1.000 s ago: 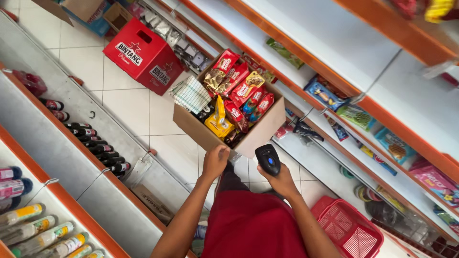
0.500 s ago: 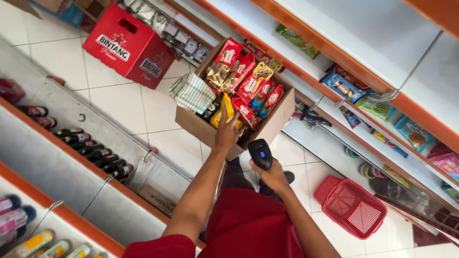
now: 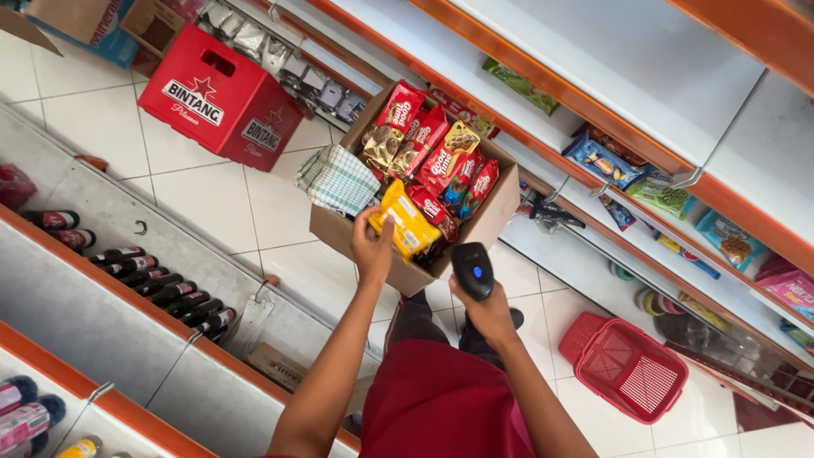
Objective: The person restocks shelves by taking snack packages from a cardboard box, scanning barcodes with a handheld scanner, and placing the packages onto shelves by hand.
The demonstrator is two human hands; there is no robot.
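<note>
An open cardboard box (image 3: 487, 222) stands on the tiled floor, filled with several red snack packets (image 3: 424, 140) and a yellow snack packet (image 3: 413, 222). My left hand (image 3: 371, 244) reaches into the box and grips the yellow packet at its near end. My right hand (image 3: 487, 310) holds a black handheld barcode scanner (image 3: 472, 270) with a blue light, just in front of the box's near corner. A green-and-white checked cloth (image 3: 337, 179) hangs over the box's left side.
A red plastic bottle crate (image 3: 219, 106) sits on the floor at the left. A red shopping basket (image 3: 626, 367) lies at the right. Orange-edged shelves with snack packs (image 3: 604, 163) run above; dark bottles (image 3: 165, 287) line the lower left shelf.
My left hand has moved forward from beside my body into the box and closed on the yellow packet. The view has drawn nearer to the box; the scanner hand stayed close by.
</note>
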